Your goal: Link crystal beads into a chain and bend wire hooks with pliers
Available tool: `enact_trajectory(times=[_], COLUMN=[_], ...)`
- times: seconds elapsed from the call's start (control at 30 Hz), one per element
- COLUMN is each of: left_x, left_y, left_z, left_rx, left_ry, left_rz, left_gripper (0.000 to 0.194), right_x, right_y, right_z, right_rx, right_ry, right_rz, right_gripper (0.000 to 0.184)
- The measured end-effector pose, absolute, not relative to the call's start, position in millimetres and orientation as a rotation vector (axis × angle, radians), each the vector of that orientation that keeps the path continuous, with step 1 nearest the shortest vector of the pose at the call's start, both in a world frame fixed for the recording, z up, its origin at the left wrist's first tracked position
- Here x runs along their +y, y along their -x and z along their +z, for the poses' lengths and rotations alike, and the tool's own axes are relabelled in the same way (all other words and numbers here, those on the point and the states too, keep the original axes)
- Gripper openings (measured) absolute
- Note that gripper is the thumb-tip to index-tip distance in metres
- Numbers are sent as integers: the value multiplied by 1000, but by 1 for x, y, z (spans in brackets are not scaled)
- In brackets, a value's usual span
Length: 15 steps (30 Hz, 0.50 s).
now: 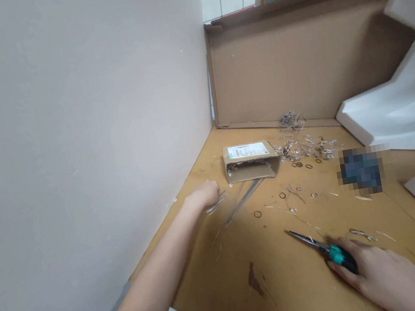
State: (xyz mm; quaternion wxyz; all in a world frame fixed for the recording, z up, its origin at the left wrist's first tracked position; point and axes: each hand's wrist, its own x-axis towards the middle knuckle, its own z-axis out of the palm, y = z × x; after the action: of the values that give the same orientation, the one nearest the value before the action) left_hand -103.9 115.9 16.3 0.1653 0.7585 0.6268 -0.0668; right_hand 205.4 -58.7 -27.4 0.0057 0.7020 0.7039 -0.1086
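My right hand is wrapped round the black and teal handles of long-nose pliers. The jaws point up and left, low over the table. Farther off, my left hand rests closed on the tabletop near the wall; its fingertips are turned away, so whatever they hold is hidden. Thin straight wires lie right beside it. A small open cardboard box with a white label sits just to its right, and a bundle of grey wires comes out from the box's front.
Bent wire pieces are heaped right of the box, with small dark rings and wire bits scattered nearer. A tall cardboard panel closes the back, a white wall the left. White foam and a pixelated dark object are at right.
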Motion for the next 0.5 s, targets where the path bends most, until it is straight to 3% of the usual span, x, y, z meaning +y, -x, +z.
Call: enact_trajectory(times=[0.13, 0.3, 0.5], left_x=[117, 116, 99], left_y=[102, 105, 92], left_z=[14, 19, 35], left_rx=[1771, 1763, 1687], left_ry=[-2185, -2243, -2387], left_rz=[-255, -240, -105], left_gripper=[26, 4, 19], right_x=[-60, -61, -66], right_y=[-205, -204, -201], right_z=[-32, -34, -30], right_rx=[2244, 2237, 2271], right_ry=[-2214, -2245, -2289], right_rz=[-284, -250, -265], right_gripper=[42, 41, 33])
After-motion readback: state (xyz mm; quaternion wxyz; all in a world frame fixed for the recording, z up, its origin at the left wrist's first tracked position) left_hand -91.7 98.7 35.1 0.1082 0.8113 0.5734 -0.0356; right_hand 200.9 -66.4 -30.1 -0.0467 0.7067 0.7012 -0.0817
